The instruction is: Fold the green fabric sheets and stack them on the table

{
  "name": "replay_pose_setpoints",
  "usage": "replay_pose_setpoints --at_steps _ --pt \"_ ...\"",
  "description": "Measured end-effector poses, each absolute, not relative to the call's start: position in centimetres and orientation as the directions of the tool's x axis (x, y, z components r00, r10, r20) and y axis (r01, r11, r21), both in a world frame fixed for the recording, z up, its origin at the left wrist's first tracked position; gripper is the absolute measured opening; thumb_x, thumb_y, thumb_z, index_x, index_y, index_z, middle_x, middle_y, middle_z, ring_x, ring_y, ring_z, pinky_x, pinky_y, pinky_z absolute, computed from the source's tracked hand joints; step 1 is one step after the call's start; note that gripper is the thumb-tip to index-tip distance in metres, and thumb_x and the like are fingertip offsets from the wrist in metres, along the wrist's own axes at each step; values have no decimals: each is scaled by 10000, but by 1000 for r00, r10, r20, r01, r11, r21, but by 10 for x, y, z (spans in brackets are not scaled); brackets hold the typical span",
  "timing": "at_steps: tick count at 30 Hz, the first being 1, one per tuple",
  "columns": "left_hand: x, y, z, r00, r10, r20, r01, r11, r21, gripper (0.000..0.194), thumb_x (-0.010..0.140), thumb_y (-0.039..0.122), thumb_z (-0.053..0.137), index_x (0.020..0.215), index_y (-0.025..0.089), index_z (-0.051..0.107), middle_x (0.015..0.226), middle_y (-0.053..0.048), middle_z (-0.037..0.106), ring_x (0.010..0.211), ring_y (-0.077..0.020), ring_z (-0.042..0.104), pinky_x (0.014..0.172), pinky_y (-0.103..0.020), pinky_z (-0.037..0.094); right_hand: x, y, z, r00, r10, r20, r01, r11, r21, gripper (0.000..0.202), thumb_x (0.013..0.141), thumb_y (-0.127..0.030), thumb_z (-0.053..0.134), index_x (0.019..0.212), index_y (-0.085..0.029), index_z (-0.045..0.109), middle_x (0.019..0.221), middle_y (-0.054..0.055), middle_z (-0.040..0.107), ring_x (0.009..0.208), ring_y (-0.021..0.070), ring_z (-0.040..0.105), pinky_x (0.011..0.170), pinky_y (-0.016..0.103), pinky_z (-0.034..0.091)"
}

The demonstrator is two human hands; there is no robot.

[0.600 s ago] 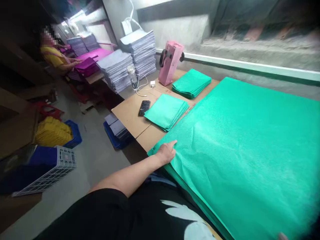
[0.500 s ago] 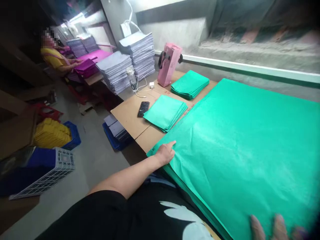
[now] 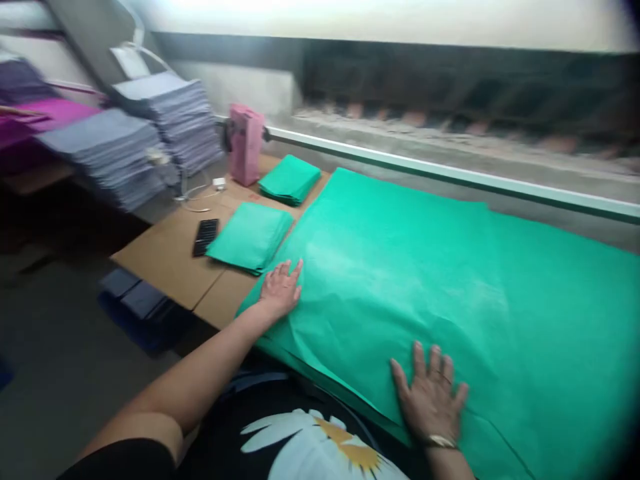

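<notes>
Green sheets (image 3: 385, 257), beneath left hand (image 3: 280, 291) at left end, beneath right hand (image 3: 433, 400) near front edge; hands splayed, unclenched.

This is a workshop: a cardboard-covered worktable (image 3: 160, 257) spread with large green sheets (image 3: 400, 260), tall stacks of lilac-grey sheets (image 3: 185, 123) beyond its end, magenta material (image 3: 67, 112) on a further table (image 3: 37, 180), and a rough ledge (image 3: 425, 143) (bare concrete, by its look) behind.

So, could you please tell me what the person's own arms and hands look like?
Left hand and right hand are ungloved. A short black sleeve covers the left upper arm; a light, metallic-looking band circles the right wrist. Any right sleeve is out of view.
</notes>
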State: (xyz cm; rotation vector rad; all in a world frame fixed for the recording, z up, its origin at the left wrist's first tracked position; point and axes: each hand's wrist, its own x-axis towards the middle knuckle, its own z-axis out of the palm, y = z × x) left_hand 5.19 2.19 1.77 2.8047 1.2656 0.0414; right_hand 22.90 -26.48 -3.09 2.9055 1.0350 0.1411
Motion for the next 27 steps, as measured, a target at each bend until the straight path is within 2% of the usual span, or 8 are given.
replay_pose_setpoints --at_steps 2,4,8,13,17,22,27 --pt "72 30 5 740 673 15 670 -738 84 634 892 443 407 1450 245 180 1502 -91 197 1365 -271 193 1074 -450 241 235 -271 -28 767 641 24 632 -762 141 692 885 -579 186 1436 -171 282 1492 68 111 1358 244 15 1066 539 90" --pt "84 38 -8 778 628 0 626 -775 83 632 903 510 340 1450 235 184 1521 -57 132 1390 -254 107 1105 -465 156 248 -295 -27 797 604 -18 597 -783 175 679 886 -569 195 1449 -194 245 1500 34 69 1361 218 -16 1071 533 94" --pt "82 49 -25 771 636 31 634 -771 50 638 906 527 279 1451 212 179 1521 -31 118 1396 -248 85 1109 -475 127 272 -379 -33 917 395 -52 399 -908 129 741 863 -602 49 1464 -191 192 1501 39 39 1362 242 2 1036 610 113" --pt "75 51 -29 774 627 84 628 -778 12 630 901 507 275 1446 200 207 1518 -26 121 1395 -245 94 1105 -465 130 295 -427 -35 934 327 -140 336 -941 44 799 825 -653 -5 1473 -214 152 1500 4 18 1361 269 8 1032 633 95" --pt "76 50 -29 785 610 113 613 -790 0 622 894 491 265 1441 197 228 1512 -23 145 1391 -242 118 1092 -459 162 346 -372 -28 954 274 -126 279 -960 22 823 815 -720 38 1470 -237 165 1503 25 34 1358 290 21 1032 624 124" --pt "71 54 -36 806 563 184 573 -819 -1 640 878 493 290 1456 258 148 1504 -8 184 1379 -246 177 1083 -438 189 488 -264 -23 959 274 -72 277 -960 31 714 857 -717 164 1454 -327 186 1502 19 78 1351 297 63 1026 620 125" --pt "65 60 -56 781 589 207 602 -799 0 712 826 475 377 1452 323 75 1477 42 255 1352 -252 258 1069 -416 258 637 -163 -21 960 276 -43 271 -958 -89 725 838 -758 210 1436 -350 240 1500 42 102 1344 325 71 1029 613 68"
